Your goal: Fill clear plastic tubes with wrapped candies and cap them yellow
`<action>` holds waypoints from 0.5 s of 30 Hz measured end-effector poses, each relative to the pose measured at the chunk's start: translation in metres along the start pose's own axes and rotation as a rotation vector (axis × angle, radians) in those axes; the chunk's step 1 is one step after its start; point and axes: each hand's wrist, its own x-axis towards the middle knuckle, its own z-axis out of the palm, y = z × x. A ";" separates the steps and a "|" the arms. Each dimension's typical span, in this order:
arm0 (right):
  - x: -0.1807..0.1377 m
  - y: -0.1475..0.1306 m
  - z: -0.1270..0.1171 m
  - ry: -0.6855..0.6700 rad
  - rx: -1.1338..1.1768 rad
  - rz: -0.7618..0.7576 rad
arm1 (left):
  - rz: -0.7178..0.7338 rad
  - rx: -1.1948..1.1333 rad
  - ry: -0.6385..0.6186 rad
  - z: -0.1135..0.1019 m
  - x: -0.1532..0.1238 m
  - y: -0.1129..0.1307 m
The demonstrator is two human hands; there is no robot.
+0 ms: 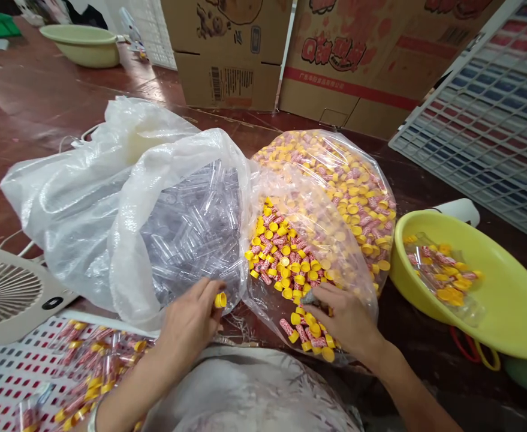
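My left hand (191,321) is closed around a yellow-capped piece (220,300); the cap's hollow end points outward and the rest is hidden by my fingers. It is at the front edge of a white woven sack (128,222) filled with clear plastic tubes (195,222). My right hand (348,321) reaches into the mouth of a clear plastic bag (357,180), its fingers apart over red-and-white patterned pieces with yellow caps (308,333). Something grey shows at its fingertips. A larger heap of these capped pieces (285,255) lies just beyond.
A white perforated basket (2,372) at lower left holds filled, yellow-capped tubes. A white fan (6,294) stands beside the sack. To the right is a yellow basin (510,288) with more pieces. Cardboard boxes (335,78) and a white grid crate (483,120) stand behind.
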 end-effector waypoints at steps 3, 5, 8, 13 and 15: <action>-0.010 -0.003 0.003 -0.153 -0.198 -0.134 | 0.001 0.292 -0.062 0.001 0.017 -0.001; -0.014 -0.011 0.011 -0.222 -0.281 -0.142 | 0.004 0.370 -0.116 0.004 0.024 0.003; -0.013 -0.019 0.024 -0.234 -0.427 -0.039 | -0.044 0.319 -0.116 0.004 0.027 0.005; -0.013 -0.019 0.024 -0.296 -0.451 -0.123 | -0.073 -0.309 0.009 -0.009 0.014 -0.005; -0.015 -0.019 0.021 -0.313 -0.390 -0.221 | -0.103 -0.583 -0.035 -0.012 0.006 -0.009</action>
